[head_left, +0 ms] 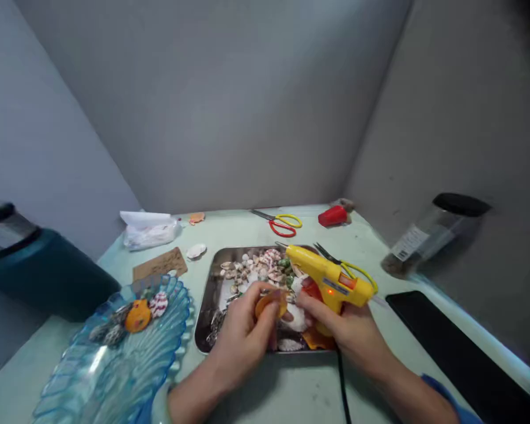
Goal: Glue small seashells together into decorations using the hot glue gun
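My left hand (249, 321) pinches a small orange shell (268, 301) between thumb and fingers, above the front of a metal tray (209, 282). My right hand (351, 330) is wrapped round the handle of a yellow glue gun (320, 268), whose orange light glows and whose nozzle points to the upper left. The gun is apart from the orange shell. In the tray lie several small shells (256, 268), a white piece and orange pieces. On the left, a blue glass dish (128, 371) bears an orange shell disc (138, 316), dark shells and a red-and-white shell.
Red-and-yellow scissors (282, 224) and a red cup-like object (334, 216) lie at the back. Cutters with yellow handles (357, 272) rest right of the tray. A teal bottle (48, 271), a clear jar (428, 235) and a black slab (450, 341) flank the work. A black cord (342, 383) runs down in front.
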Demonstrator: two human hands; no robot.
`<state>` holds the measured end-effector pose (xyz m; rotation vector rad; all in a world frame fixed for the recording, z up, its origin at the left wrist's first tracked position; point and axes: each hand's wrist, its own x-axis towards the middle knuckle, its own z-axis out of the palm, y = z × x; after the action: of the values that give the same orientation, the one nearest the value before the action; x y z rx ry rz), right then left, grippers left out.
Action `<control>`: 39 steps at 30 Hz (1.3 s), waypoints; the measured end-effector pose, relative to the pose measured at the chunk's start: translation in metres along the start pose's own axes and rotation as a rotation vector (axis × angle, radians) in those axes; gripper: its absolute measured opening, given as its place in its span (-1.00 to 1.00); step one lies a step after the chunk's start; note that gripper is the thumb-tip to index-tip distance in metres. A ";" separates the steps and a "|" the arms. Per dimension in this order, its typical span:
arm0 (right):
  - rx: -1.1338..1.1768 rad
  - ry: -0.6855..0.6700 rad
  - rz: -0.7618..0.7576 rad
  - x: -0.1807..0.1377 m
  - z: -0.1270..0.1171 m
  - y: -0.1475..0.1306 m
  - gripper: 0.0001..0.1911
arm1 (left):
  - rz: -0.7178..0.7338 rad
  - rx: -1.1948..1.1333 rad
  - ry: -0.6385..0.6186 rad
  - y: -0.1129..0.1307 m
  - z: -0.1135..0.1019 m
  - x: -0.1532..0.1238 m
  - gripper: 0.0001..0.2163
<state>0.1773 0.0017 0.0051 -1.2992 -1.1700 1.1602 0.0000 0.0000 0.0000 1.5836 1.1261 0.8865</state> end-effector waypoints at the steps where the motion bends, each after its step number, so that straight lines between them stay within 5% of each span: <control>1: -0.002 -0.012 0.011 0.000 0.000 0.001 -0.73 | 0.006 0.002 -0.020 0.001 0.001 0.001 -0.84; 12: -0.049 -0.006 -0.032 0.000 -0.002 0.008 -0.80 | -0.025 -0.034 -0.131 0.007 0.002 0.006 -0.81; 25: -0.136 0.088 -0.121 -0.004 -0.002 0.022 -0.71 | -0.303 -0.620 -0.158 0.019 0.006 0.008 -0.78; 30: -0.157 0.097 -0.182 -0.003 0.000 0.020 -0.72 | -0.283 -0.828 -0.109 0.019 0.011 0.007 -0.79; 39: -0.154 0.139 -0.206 -0.004 0.000 0.021 -0.74 | -0.301 -0.742 0.040 0.016 0.014 0.005 -0.72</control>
<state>0.1779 -0.0027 -0.0152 -1.3177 -1.2767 0.8313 0.0183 -0.0008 0.0121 0.7719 0.8796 0.9797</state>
